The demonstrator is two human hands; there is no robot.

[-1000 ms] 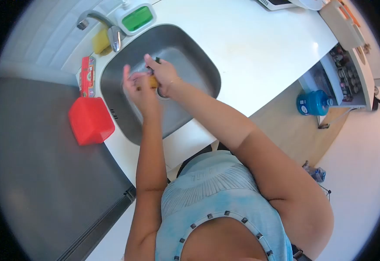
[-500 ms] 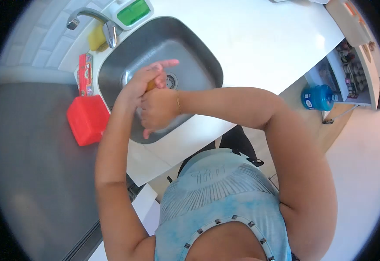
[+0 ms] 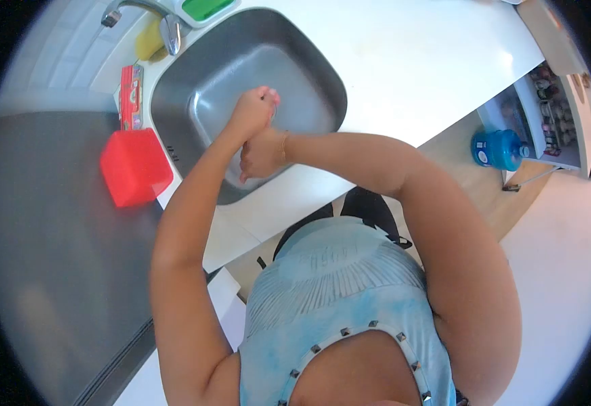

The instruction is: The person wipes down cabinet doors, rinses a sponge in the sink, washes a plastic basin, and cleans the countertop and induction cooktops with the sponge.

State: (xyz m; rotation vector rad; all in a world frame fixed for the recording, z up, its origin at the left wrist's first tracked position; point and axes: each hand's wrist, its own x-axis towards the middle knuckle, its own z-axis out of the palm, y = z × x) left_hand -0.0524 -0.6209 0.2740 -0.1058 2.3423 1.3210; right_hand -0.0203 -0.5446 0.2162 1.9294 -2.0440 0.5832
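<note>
Both hands meet over the grey metal sink (image 3: 295,68). My left hand (image 3: 253,111) is closed, its fingers curled. Just below and to the right of it, my right hand (image 3: 264,154) is a fist pressed against it, a thin bracelet (image 3: 285,146) round the wrist. Whatever lies between the two hands is hidden by the fingers. The chrome faucet (image 3: 169,32) stands at the sink's upper left corner, with a yellow sponge (image 3: 149,40) beside it.
A red plastic container (image 3: 135,168) and a red box (image 3: 131,98) sit left of the sink. A green block in a white tray (image 3: 204,8) is behind it. White counter (image 3: 410,61) extends right. A blue water jug (image 3: 497,150) stands near an open cabinet door (image 3: 573,122).
My left hand's fingers, spread before, are now curled. Both hands have shifted right relative to the sink. The yellow-brown bit seen between them earlier is out of sight.
</note>
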